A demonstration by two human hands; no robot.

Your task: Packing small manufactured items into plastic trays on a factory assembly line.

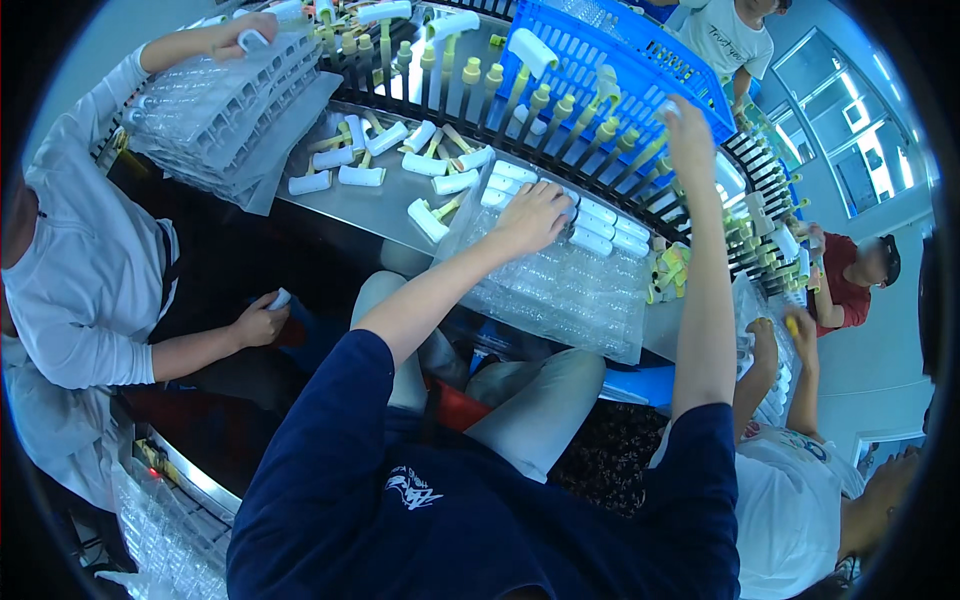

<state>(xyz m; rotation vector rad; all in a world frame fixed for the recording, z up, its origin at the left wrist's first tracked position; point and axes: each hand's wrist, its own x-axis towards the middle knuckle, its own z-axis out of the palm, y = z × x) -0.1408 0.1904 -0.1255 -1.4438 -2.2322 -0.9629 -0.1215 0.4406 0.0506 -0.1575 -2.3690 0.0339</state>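
Note:
My left hand (535,217) rests, fingers spread, over the rows of white curved plastic parts (592,240) in a clear plastic tray (560,300). The filled rows lie at the tray's far side; its near cells show bare clear plastic. My right hand (690,140) is raised at the far right, beside the row of upright dark pegs (580,145) with yellowish tops. Its fingers close around a small white part (671,107), mostly hidden by them. Loose white parts with yellowish stems (430,160) lie on the metal table left of the tray.
Behind the pegs stands a blue plastic crate (560,40). Clear trays (225,110) are stacked at the left near a co-worker in white (90,260), who holds white pieces. Another person (780,490) works at the right. A patterned glove or cloth (668,272) lies beside my tray.

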